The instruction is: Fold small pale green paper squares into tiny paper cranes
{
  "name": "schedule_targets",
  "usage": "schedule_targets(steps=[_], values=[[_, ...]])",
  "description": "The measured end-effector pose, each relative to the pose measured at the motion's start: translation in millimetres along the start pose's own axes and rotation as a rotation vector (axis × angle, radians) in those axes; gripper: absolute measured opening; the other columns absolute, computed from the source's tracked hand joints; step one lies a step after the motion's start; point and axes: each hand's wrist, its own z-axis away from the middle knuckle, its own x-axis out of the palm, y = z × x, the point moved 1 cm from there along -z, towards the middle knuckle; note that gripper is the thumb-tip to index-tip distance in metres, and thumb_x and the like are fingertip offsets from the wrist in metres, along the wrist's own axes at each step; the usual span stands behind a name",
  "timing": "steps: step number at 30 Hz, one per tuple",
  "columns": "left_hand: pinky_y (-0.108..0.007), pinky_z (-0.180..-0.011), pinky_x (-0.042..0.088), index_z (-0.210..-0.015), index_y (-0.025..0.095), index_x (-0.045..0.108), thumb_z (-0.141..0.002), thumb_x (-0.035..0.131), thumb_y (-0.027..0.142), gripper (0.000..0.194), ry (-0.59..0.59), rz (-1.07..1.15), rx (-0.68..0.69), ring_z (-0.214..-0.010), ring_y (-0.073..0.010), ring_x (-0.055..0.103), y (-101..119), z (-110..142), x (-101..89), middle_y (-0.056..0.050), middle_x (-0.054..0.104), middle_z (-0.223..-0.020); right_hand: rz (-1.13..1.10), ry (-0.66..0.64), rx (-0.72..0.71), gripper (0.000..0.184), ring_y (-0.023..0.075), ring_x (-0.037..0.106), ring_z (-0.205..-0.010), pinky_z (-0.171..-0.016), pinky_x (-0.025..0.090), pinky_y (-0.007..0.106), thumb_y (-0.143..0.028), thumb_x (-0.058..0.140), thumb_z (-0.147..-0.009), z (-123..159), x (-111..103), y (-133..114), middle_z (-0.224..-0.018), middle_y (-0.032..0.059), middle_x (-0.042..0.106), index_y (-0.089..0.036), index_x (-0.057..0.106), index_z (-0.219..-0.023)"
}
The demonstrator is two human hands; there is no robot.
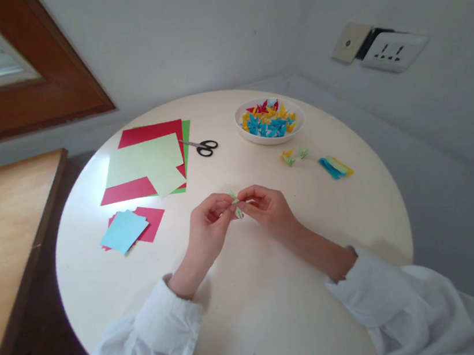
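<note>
Between my two hands is a small pale green origami crane (238,213), its folded points sticking out above and below my fingertips. My left hand (210,219) pinches it from the left with thumb and forefinger. From the other side my right hand (267,208) pinches it in the same way. The middle of the folded paper is hidden by the fingers. To the right, several small folded cranes (290,159), green and yellow, lie loose on the round white table (255,315). A white bowl (251,137) farther back holds many red, yellow and blue ones.
Black-handled scissors (204,148) lie beside large red and green paper sheets (143,161) at the back left. Small blue and red paper squares (124,230) are stacked in front of them. Folded paper strips (334,167) rest at right. A wooden surface (8,231) stands left.
</note>
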Motion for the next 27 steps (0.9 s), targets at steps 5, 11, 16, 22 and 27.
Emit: schedule_targets(steps=[5, 11, 16, 22, 27], values=[[-0.025, -0.064, 0.05, -0.068, 0.016, 0.064, -0.064, 0.067, 0.015, 0.006, -0.024, 0.071, -0.047, -0.062, -0.0114, 0.061, -1.8, 0.2, -0.2, 0.001, 0.064, -0.063, -0.054, -0.035, -0.019, 0.012, 0.0105, 0.058, -0.06, -0.058, 0.05, 0.025, -0.025, 0.067, -0.065, 1.0, 1.0, -3.5, -0.065, -0.0026, 0.061, -0.019, 0.059, -0.07], [-0.028, -0.07, 0.052, -0.069, 0.016, 0.064, -0.065, 0.069, 0.019, 0.007, -0.06, 0.15, -0.118, -0.066, -0.0118, 0.063, -4.4, 0.4, -2.1, 0.0, 0.066, -0.065, 0.001, -0.041, -0.077, 0.006, 0.0113, 0.059, -0.064, -0.06, 0.049, 0.025, -0.021, 0.064, -0.066, 0.5, -2.7, -6.0, -0.067, -0.0021, 0.062, -0.02, 0.061, -0.071], [-0.031, -0.075, 0.053, -0.067, 0.015, 0.065, -0.064, 0.069, 0.019, 0.007, -0.062, 0.151, -0.147, -0.067, -0.0124, 0.063, 0.4, 2.5, -1.5, 0.0, 0.066, -0.065, 0.039, -0.048, -0.107, 0.004, 0.0115, 0.059, -0.064, -0.06, 0.048, 0.025, -0.022, 0.062, -0.067, 0.6, -5.0, -6.8, -0.068, -0.0017, 0.062, -0.02, 0.061, -0.07], [-0.031, -0.075, 0.053, -0.067, 0.015, 0.065, -0.064, 0.069, 0.017, 0.005, -0.057, 0.14, -0.143, -0.067, -0.0124, 0.063, 2.0, 2.8, -0.9, 0.0, 0.066, -0.065, 0.07, -0.053, -0.125, 0.002, 0.0109, 0.058, -0.064, -0.059, 0.047, 0.024, -0.019, 0.059, -0.068, 0.4, -5.2, -8.3, -0.067, -0.0021, 0.061, -0.02, 0.06, -0.07], [-0.03, -0.074, 0.053, -0.068, 0.015, 0.067, -0.063, 0.069, 0.017, 0.005, -0.042, 0.1, -0.139, -0.068, -0.013, 0.063, 1.7, 2.3, -0.8, 0.0, 0.067, -0.065, 0.078, -0.074, -0.11, 0.005, 0.011, 0.057, -0.064, -0.06, 0.047, 0.025, -0.019, 0.056, -0.068, -0.5, -4.8, -6.9, -0.067, -0.0024, 0.061, -0.02, 0.059, -0.071]])
